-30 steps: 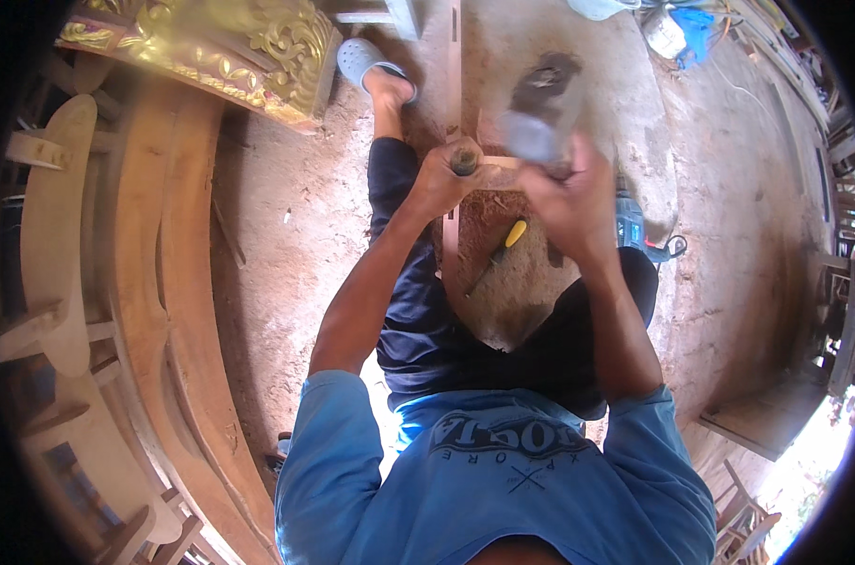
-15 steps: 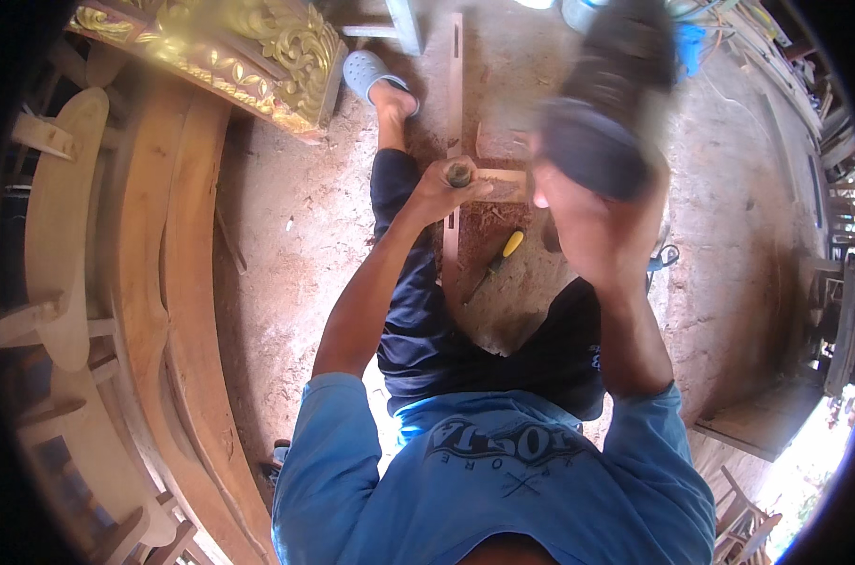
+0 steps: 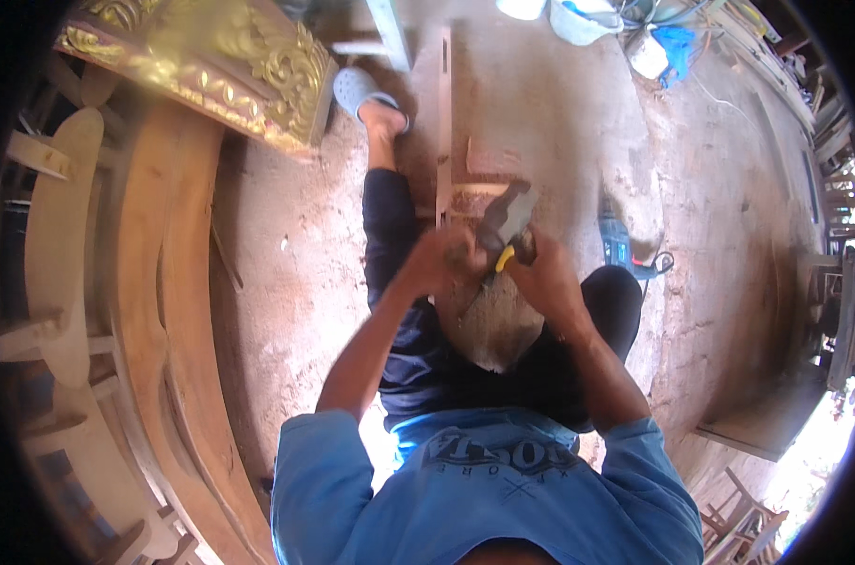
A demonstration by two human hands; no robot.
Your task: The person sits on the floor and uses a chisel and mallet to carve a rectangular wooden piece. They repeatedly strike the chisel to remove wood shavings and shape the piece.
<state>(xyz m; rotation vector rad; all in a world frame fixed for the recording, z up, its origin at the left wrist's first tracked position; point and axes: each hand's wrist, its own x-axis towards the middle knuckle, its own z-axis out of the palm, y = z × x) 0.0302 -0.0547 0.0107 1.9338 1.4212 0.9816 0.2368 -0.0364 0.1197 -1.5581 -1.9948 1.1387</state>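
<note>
My left hand (image 3: 443,263), blurred, is closed around an upright round handle (image 3: 460,254), like a chisel's; its lower end is hidden. My right hand (image 3: 546,273) grips a dark mallet (image 3: 507,221), whose head hangs just right of my left hand. Beyond my hands, a short wooden piece (image 3: 470,200) lies against a long slotted wooden rail (image 3: 444,122) on the floor. Between my hands shows the yellow handle of a screwdriver (image 3: 504,257), partly covered.
A blue-green power tool (image 3: 616,240) with a cable lies beyond my right knee. Carved gilded woodwork (image 3: 286,85) and long wooden planks (image 3: 187,282) stand at the left. White buckets (image 3: 583,24) and a blue plastic bag (image 3: 674,52) are at the far right.
The mallet in my right hand has dropped from high up near the camera to beside my left hand. My left hand has moved nearer to me with the handle.
</note>
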